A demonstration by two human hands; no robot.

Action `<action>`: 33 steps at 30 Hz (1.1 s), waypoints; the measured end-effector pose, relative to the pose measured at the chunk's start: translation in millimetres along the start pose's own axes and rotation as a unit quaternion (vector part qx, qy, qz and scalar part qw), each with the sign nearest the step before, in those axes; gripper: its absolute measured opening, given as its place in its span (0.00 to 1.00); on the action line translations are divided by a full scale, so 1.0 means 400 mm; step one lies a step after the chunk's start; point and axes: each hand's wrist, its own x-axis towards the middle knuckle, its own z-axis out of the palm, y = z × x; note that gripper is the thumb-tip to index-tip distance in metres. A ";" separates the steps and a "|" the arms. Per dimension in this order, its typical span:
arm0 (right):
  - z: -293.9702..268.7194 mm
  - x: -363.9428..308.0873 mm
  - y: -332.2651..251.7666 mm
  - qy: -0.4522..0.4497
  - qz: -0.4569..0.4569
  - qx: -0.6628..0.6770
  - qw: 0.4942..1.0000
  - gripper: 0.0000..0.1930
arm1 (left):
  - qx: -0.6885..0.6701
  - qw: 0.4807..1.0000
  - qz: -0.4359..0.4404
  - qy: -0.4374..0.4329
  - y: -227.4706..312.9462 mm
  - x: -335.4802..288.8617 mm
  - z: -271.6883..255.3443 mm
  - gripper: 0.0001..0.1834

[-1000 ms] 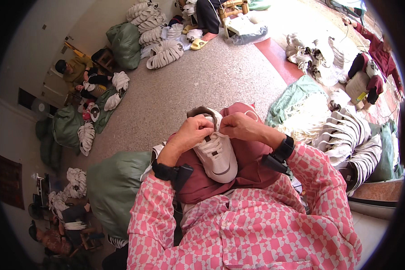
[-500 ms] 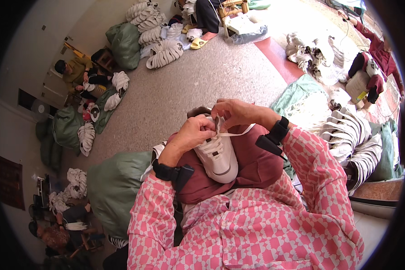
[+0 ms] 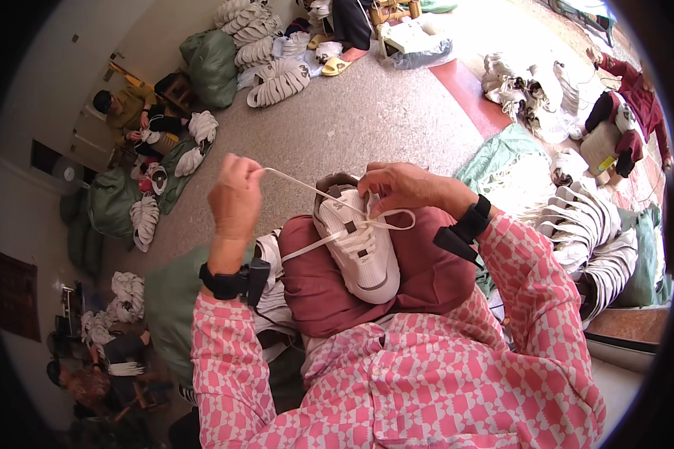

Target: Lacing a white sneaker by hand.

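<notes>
A white sneaker [image 3: 367, 262] with a grey-edged toe rests on my lap, on dark red trousers [image 3: 307, 277], its toe toward me. Raised to the left, my left hand [image 3: 236, 191] is closed on a white shoelace [image 3: 296, 182] that runs taut back to the shoe's upper eyelets. My right hand [image 3: 397, 185] is at the shoe's collar, fingers bent against its right edge by the tongue; what they pinch is partly hidden. Beside these fingers a loop of lace curls out to the right. Another lace end hangs over the left side of the shoe onto my thigh.
Green sacks [image 3: 180, 299] and stacked white shoe uppers [image 3: 277, 299] crowd my left side. At my right lie a pale green sheet with white laces [image 3: 513, 176] and more stacked uppers [image 3: 577, 217]. Several people sit around the room among similar piles.
My left hand has left the shoe and moved out to the left, drawing the lace taut. My right hand stays at the collar. A loop now shows beside it.
</notes>
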 end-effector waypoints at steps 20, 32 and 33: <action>0.079 -0.102 -0.125 0.071 0.382 0.367 0.845 0.19 | -0.241 0.946 0.152 -0.156 0.130 -0.104 0.114 0.12; 0.131 -0.130 -0.058 0.075 0.221 0.774 0.589 0.06 | -0.241 0.940 0.118 -0.212 0.120 -0.092 0.137 0.14; 0.138 -0.133 -0.058 0.076 0.220 0.774 0.588 0.06 | -0.240 0.940 0.119 -0.212 0.122 -0.092 0.135 0.14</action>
